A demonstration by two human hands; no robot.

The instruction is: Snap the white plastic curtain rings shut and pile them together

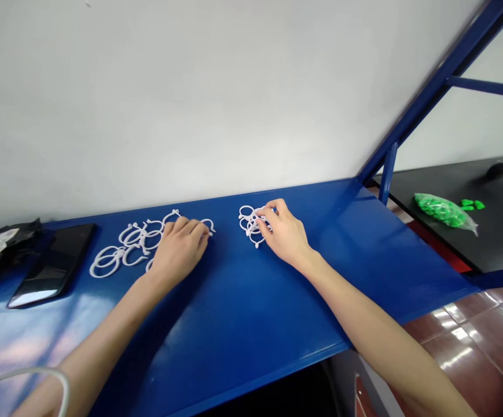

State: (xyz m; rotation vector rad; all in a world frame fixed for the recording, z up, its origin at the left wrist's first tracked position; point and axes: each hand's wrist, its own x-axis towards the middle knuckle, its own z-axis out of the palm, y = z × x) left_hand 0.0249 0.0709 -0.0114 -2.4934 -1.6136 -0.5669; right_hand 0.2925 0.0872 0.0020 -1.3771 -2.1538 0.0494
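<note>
Rings (133, 243) lie scattered under left hand (180, 246); right hand (283, 231) touches tighter cluster (250, 223).

Our left hand (180, 246) and right hand (285, 234) bare, forearms unsleeved, thin white cable (62, 382) at lower left

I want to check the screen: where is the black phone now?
The black phone lies far left on the blue table in the head view, beside the loose white rings.
</note>
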